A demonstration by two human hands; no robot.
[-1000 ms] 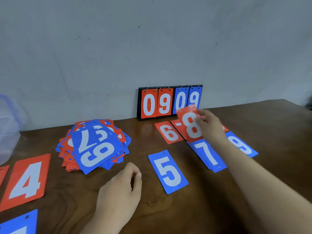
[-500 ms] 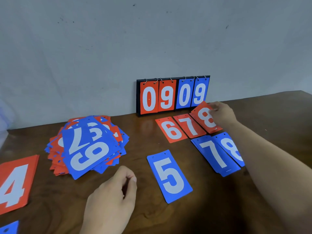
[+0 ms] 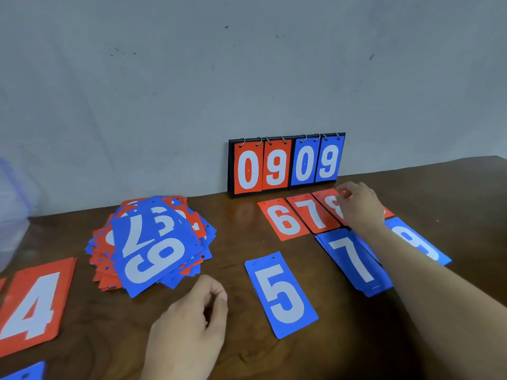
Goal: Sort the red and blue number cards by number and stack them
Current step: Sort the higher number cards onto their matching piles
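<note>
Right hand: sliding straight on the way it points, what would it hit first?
The right hand, gripping the red 8 card, would likely reach the flip scoreboard first, near its blue 9.

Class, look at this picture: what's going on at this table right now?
A person is sorting number cards on a wooden table. Their right hand holds the red 8 card at the end of a row beside the red 7 and red 6, with the blue 7 and blue 5 nearer. The left hand rests loosely curled, holding nothing, by the mixed unsorted pile.
</note>
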